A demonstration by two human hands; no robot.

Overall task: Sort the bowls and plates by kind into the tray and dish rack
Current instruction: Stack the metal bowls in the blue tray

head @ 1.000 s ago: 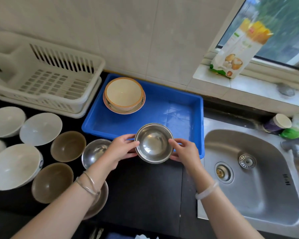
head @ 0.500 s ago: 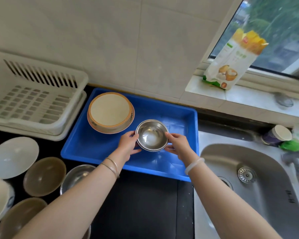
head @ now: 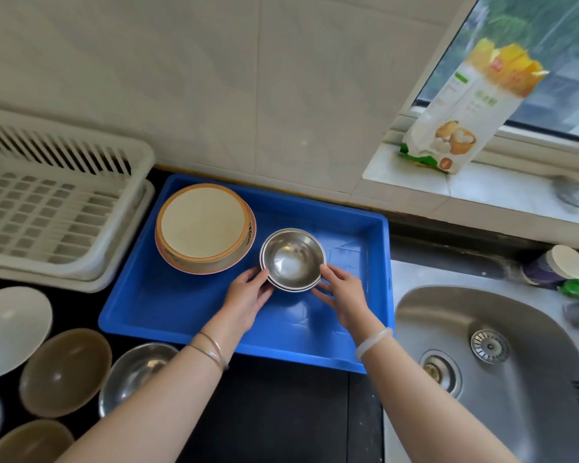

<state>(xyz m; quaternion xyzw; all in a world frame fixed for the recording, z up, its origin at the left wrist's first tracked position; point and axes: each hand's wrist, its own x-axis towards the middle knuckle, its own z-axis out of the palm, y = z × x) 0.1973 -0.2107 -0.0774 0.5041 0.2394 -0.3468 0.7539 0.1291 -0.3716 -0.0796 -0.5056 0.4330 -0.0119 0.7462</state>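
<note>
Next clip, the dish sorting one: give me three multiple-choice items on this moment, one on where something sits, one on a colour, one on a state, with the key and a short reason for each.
1. Where is the steel bowl stack that both hands hold?
A. in the sink
B. in the blue tray, right of the cream bowls
C. in the dish rack

2. What colour is the tray?
A. blue
B. white
C. black

3. What state is the dish rack in, as far as it shows?
A. full of plates
B. holding one bowl
C. nothing in it

Key: 1 B, the left hand and right hand flank it on the tray floor beside the cream bowls. 2 A, its walls and floor are blue. 3 C, only bare white slats show.
</note>
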